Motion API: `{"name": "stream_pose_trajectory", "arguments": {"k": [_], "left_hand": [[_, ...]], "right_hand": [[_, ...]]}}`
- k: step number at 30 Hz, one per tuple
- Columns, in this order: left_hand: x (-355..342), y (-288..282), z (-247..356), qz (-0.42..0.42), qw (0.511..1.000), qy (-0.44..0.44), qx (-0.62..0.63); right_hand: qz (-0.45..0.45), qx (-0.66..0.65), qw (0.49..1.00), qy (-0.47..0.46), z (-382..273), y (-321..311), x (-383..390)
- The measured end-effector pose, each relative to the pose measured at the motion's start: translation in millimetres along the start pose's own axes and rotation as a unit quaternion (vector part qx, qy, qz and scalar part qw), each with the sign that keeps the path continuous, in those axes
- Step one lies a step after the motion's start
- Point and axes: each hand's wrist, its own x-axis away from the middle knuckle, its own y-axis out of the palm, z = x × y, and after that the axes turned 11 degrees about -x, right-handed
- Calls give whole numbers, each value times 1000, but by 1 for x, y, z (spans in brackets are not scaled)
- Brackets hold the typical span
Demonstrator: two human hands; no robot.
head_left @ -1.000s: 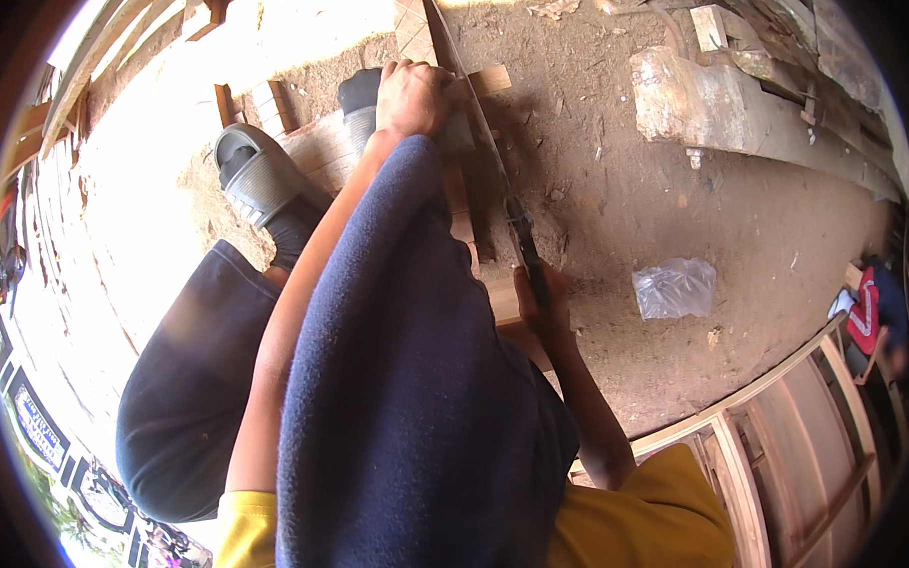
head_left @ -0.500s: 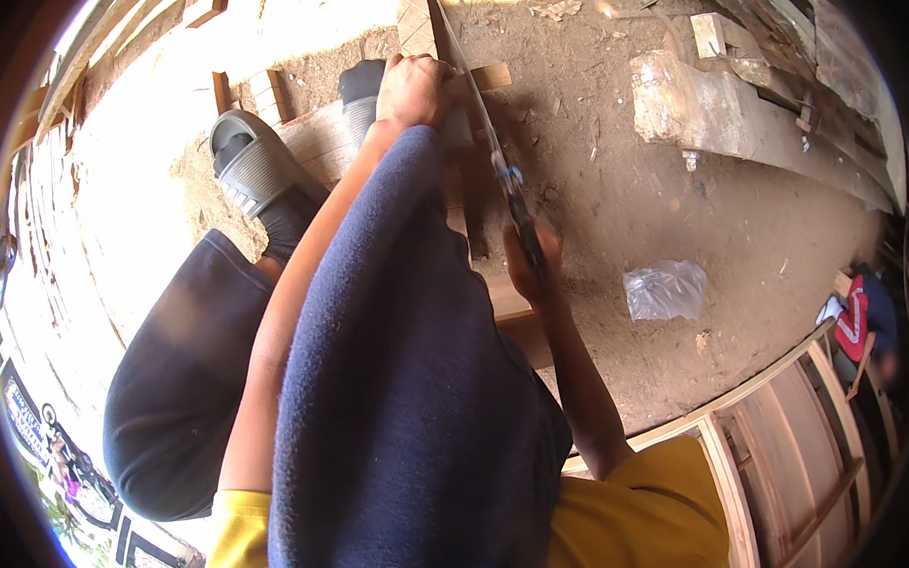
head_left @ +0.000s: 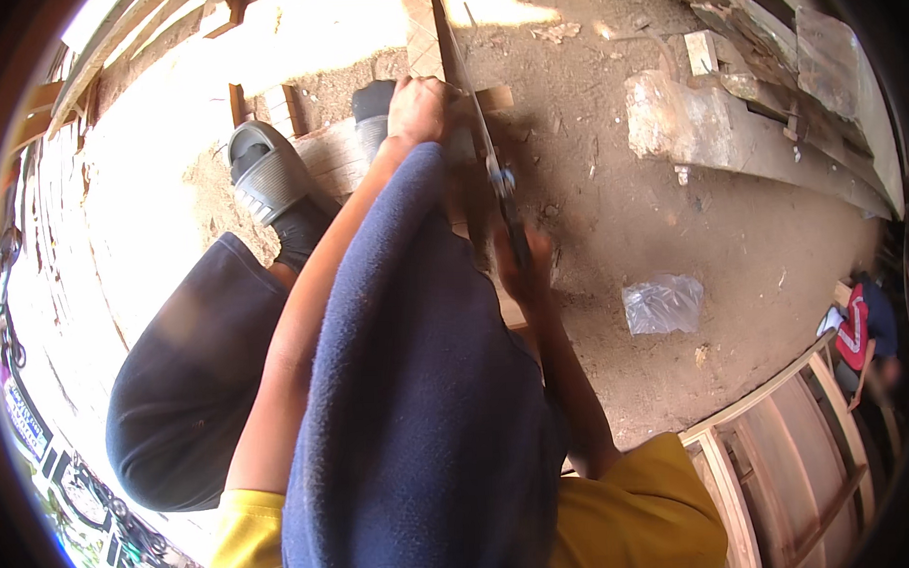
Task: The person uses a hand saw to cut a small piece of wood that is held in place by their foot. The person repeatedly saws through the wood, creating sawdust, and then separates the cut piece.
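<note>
My right hand [head_left: 525, 263] is closed round the dark handle of a handsaw [head_left: 487, 143], slightly blurred. The saw's long thin blade points away from me, along the right side of a wooden board [head_left: 422, 35]. My left hand [head_left: 418, 110] grips the board, with its fingers bent over the edge. Under the board lies a crosswise piece of wood [head_left: 335, 156], on which my sandalled right foot [head_left: 372, 117] rests beside the left hand. A dark blue cloth [head_left: 398, 386] hangs before me and hides part of the board. Where the blade meets the wood is hard to make out.
My left sandal [head_left: 271, 175] stands at the left. Short wood offcuts [head_left: 283, 111] lie beyond it. A clear plastic bag [head_left: 663, 304] is on the dirt floor at right. Old timber [head_left: 750, 138] lies far right, and a wooden frame [head_left: 781, 463] stands at near right.
My view has shifted a little, so the scene sits lower. Against the ground, my right hand and the handsaw have moved slightly forward and left. My left hand stays on the board.
</note>
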Motion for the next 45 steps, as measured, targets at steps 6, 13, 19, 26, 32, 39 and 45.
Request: {"name": "stream_pose_trajectory", "arguments": {"k": [6, 13, 19, 26, 32, 39, 45], "left_hand": [[3, -3, 8, -6, 995, -5, -102], [-15, 14, 43, -6, 999, 29, -46], [6, 4, -6, 32, 996, 20, -87], [4, 4, 14, 1, 997, 23, -76], [1, 4, 6, 6, 994, 25, -102], [0, 11, 21, 9, 996, 50, -79], [6, -8, 6, 4, 998, 3, -70]], "right_hand": [[19, 38, 999, 25, -14, -18, 39], [55, 68, 996, 5, 7, -29, 43], [-17, -39, 998, 56, -5, -8, 1], [17, 68, 997, 9, 6, -32, 54], [29, -61, 997, 35, -12, 2, -21], [21, 68, 997, 16, -10, -29, 50], [4, 95, 994, -59, 19, -12, 28]]}}
